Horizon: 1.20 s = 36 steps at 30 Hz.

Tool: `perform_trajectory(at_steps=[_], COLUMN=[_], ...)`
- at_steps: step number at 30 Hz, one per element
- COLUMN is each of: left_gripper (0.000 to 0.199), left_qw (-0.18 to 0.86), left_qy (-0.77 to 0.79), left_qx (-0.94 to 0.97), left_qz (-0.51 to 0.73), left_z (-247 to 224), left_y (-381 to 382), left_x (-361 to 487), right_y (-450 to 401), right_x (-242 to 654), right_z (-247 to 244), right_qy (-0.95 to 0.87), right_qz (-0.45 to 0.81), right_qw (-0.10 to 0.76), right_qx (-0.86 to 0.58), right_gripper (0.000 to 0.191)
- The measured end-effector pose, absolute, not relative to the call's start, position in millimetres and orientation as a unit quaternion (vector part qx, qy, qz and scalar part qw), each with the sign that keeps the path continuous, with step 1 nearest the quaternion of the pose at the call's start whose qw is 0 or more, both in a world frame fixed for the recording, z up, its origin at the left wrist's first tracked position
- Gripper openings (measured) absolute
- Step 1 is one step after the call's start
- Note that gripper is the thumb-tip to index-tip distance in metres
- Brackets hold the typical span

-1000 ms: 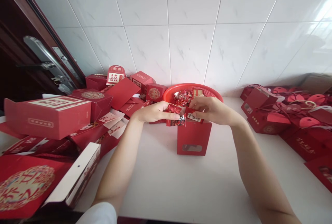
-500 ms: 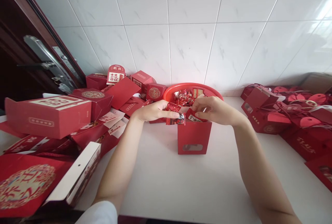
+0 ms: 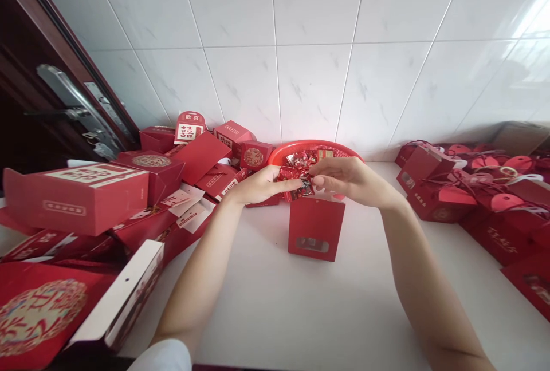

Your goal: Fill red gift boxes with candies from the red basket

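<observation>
A red paper box (image 3: 315, 225) with a small clear window stands upright on the white table (image 3: 266, 291), its top open. Above its left edge, my left hand (image 3: 260, 184) is closed around several red wrapped candies (image 3: 292, 181). My right hand (image 3: 344, 179) is just over the box's top, its thumb and fingertips pinched at the right side of those candies; what they grip is too small to make out. Behind both hands is a red plastic basket (image 3: 296, 145) with more wrapped sweets inside.
Red boxes (image 3: 77, 199) are heaped on the left, beside loose white cards (image 3: 189, 208). More red boxes with cords (image 3: 455, 196) crowd the right side. A tiled wall (image 3: 318, 79) rises behind the table, and a dark door (image 3: 26, 85) stands at the far left.
My right hand has lifted from the box's opening and moved left to the candies in my left hand. The view has shifted slightly.
</observation>
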State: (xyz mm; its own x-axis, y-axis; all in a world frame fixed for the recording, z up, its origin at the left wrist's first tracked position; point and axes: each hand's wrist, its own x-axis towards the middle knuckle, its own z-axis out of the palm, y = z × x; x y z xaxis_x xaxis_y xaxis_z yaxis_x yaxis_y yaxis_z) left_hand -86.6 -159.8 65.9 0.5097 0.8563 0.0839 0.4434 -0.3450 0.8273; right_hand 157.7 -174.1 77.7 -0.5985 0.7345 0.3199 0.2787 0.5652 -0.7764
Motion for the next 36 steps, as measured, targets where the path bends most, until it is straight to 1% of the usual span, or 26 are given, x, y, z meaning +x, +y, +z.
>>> perform_trajectory(at_steps=[6, 9, 11, 13, 15, 19, 21, 22, 24, 27, 29, 31, 33, 36], left_gripper=[0.049, 0.053, 0.054, 0.057, 0.060, 0.060, 0.060, 0.060, 0.062, 0.062, 0.060, 0.059, 0.057, 0.055], left_qw=[0.373, 0.373, 0.382, 0.398, 0.411, 0.421, 0.424, 0.425, 0.423, 0.411, 0.404, 0.406, 0.409, 0.416], left_qy=[0.424, 0.448, 0.466, 0.486, 0.501, 0.490, 0.487, 0.487, 0.485, 0.477, 0.467, 0.453, 0.442, 0.434], left_qx=[0.780, 0.765, 0.742, 0.717, 0.700, 0.695, 0.694, 0.693, 0.693, 0.698, 0.706, 0.717, 0.720, 0.700], left_qz=[0.270, 0.275, 0.294, 0.303, 0.302, 0.316, 0.320, 0.321, 0.325, 0.341, 0.346, 0.340, 0.345, 0.385], left_z=[61.0, 58.4, 57.2, 56.7, 56.3, 53.2, 51.0, 50.1, 49.4, 51.5, 53.8, 54.6, 52.6, 44.8], left_y=[-160.5, -160.1, -159.8, -159.5, -158.9, -155.8, -154.1, -153.6, -153.9, -157.4, -160.1, -161.1, -159.2, -151.7], left_x=[-77.0, -77.3, -78.3, -78.7, -78.7, -79.5, -80.6, -80.9, -80.6, -76.8, -73.4, -71.0, -69.9, -68.6], right_y=[-170.8, -171.0, -172.4, -174.8, -178.1, -183.8, -184.1, -183.6, -181.7, -178.9, -177.8, -177.0, -175.6, -169.6], right_x=[145.7, 146.5, 152.1, 159.3, 165.3, 167.5, 166.0, 165.3, 164.5, 163.2, 161.8, 160.8, 161.6, 167.2], right_z=[68.8, 70.1, 73.8, 78.5, 82.9, 86.9, 86.0, 85.0, 82.6, 79.3, 77.9, 76.8, 75.6, 72.0], right_qy=[-0.790, -0.785, -0.778, -0.776, -0.794, -0.862, -0.880, -0.882, -0.872, -0.843, -0.830, -0.826, -0.829, -0.828], right_qz=[0.360, 0.350, 0.314, 0.270, 0.243, 0.229, 0.223, 0.217, 0.204, 0.193, 0.189, 0.189, 0.195, 0.206], right_qw=[0.352, 0.386, 0.424, 0.442, 0.414, 0.269, 0.232, 0.236, 0.274, 0.344, 0.369, 0.364, 0.333, 0.279], right_qx=[-0.349, -0.334, -0.342, -0.360, -0.373, -0.363, -0.350, -0.346, -0.351, -0.365, -0.374, -0.386, -0.405, -0.441], right_gripper=[0.035, 0.026, 0.021, 0.018, 0.016, 0.024, 0.024, 0.022, 0.021, 0.022, 0.024, 0.029, 0.037, 0.054])
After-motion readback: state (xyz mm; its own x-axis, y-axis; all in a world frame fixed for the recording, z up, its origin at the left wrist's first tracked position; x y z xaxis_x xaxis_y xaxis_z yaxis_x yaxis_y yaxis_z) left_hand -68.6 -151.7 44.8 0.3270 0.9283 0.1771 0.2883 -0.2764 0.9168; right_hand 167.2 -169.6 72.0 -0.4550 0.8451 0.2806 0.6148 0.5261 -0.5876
